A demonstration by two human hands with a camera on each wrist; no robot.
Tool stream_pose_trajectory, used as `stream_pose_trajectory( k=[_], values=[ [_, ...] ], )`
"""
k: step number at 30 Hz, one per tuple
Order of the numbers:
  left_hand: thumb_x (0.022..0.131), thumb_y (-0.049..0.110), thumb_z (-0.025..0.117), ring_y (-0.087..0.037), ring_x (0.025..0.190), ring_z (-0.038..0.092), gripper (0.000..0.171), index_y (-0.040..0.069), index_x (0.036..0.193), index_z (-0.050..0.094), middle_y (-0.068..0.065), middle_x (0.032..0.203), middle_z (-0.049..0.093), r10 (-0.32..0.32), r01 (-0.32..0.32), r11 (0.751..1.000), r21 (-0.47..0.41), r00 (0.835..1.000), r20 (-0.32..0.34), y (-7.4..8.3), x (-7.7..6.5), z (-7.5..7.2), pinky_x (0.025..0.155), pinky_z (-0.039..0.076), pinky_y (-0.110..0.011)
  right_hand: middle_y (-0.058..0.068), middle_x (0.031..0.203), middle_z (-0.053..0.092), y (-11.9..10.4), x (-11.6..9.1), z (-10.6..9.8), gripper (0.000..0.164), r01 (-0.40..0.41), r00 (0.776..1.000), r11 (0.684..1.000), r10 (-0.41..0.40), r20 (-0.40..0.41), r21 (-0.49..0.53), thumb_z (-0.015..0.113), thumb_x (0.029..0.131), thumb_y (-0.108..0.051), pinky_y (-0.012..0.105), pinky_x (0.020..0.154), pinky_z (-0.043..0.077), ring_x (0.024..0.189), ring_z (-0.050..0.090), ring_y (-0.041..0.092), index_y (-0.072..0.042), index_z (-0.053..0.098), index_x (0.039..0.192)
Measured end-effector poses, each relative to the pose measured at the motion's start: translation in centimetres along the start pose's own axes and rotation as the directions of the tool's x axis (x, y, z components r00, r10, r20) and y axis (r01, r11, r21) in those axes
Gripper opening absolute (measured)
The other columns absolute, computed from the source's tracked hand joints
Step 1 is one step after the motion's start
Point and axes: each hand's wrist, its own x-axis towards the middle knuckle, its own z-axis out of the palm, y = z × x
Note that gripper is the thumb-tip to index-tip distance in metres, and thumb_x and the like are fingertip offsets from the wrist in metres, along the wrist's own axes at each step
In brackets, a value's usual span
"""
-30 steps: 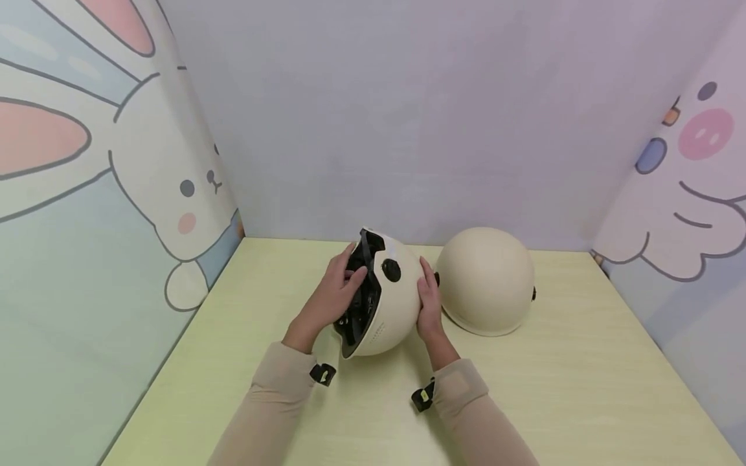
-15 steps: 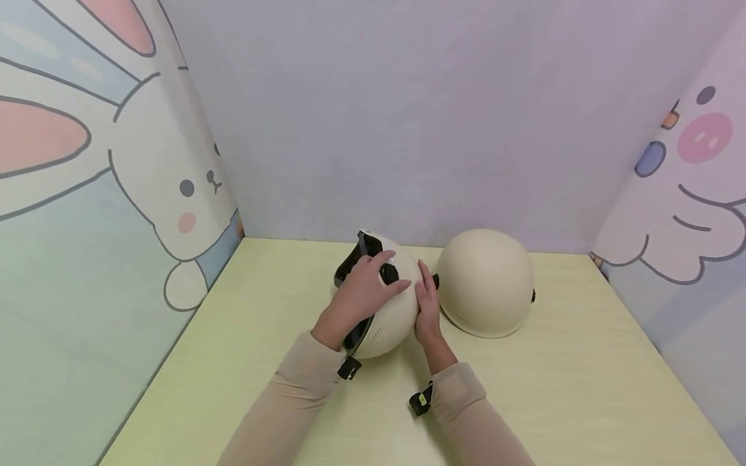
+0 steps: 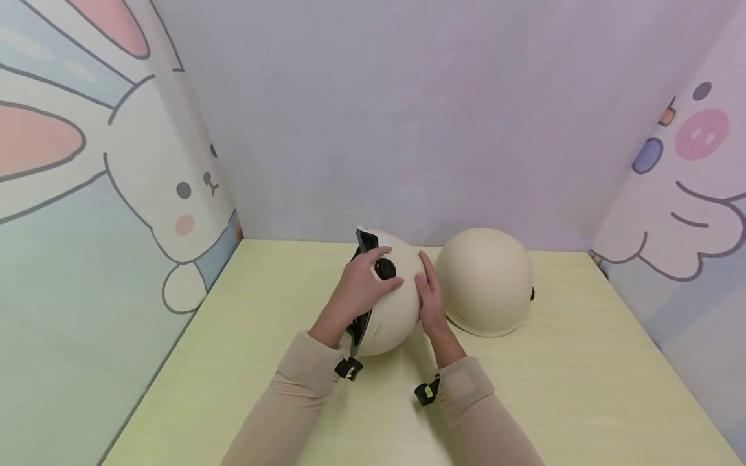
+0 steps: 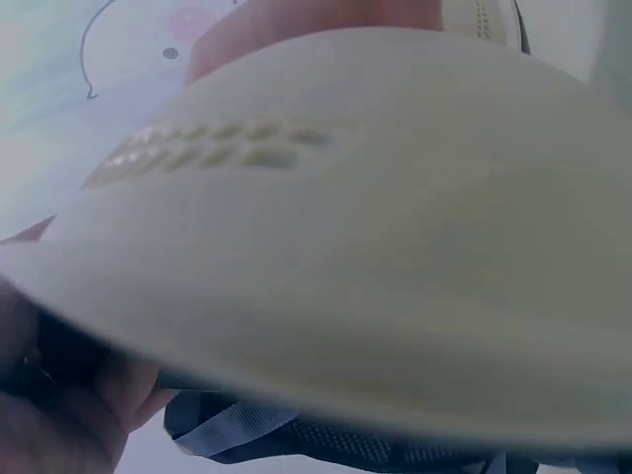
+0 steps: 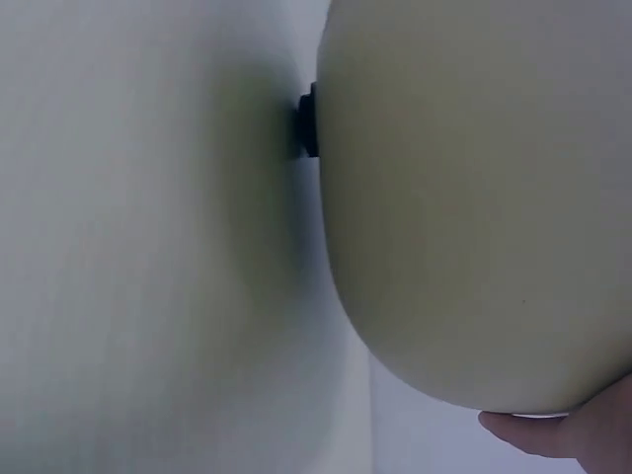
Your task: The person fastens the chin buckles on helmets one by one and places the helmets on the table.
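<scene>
A cream helmet lies tipped on its side, its dark opening facing left. My left hand grips it near the rim, with thumb and forefinger either side of a black round knob. In the left wrist view, fingers curl below the rim and a row of vent holes marks the shell. My right hand presses against the crown with fingers fairly straight. The right wrist view has a finger or thumb touching the pale shell. The lining is mostly hidden.
Just right of my right hand, a second cream helmet stands dome up. Both are on a pale yellow table. A grey backdrop rises behind it, with cartoon-printed panels at the sides.
My left hand has moved from inside the helmet's opening to the outer shell around the black knob. The helmet has shifted slightly. My right hand keeps its place on the crown.
</scene>
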Motion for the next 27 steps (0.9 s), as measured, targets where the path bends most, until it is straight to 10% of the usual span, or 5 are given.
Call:
stream_pose_trajectory(
  k=[10,18,27],
  values=[
    [0.085,0.03,0.078,-0.027,0.133,0.04,0.061,0.023,0.14,0.054,-0.005,0.146,0.044,-0.088,0.06,0.94,-0.337,0.994,-0.069,-2.1,0.3,-0.4,0.099,0.041,-0.048,0.019,0.155,0.028,-3.8,2.0,-0.4,0.052,0.034,0.999,0.936,-0.024,0.033,-0.349,0.048,0.101,-0.021,0.049,0.113,0.015,0.143,0.021,0.031,0.001,0.04,0.147],
    [0.085,0.027,0.078,-0.027,0.135,0.035,0.059,0.019,0.139,0.055,-0.005,0.149,0.04,-0.071,0.013,0.873,-0.487,0.993,-0.099,-3.9,0.3,-1.2,0.097,0.043,-0.049,0.015,0.155,0.029,-5.0,2.8,0.1,0.052,0.048,0.997,0.906,-0.016,0.079,-0.422,0.051,0.1,-0.026,0.048,0.112,0.018,0.143,0.023,0.027,-0.004,0.043,0.147],
    [0.088,0.026,0.075,-0.034,0.115,0.055,0.061,0.021,0.143,0.05,-0.006,0.151,0.034,-0.163,0.104,0.791,-0.603,0.986,-0.045,-5.9,-0.1,-2.2,0.083,0.052,-0.044,0.016,0.155,0.03,-4.6,3.0,0.9,0.053,0.072,0.995,0.887,-0.031,0.096,-0.456,0.051,0.1,-0.029,0.05,0.112,0.019,0.143,0.023,0.027,-0.006,0.043,0.147]
  ],
)
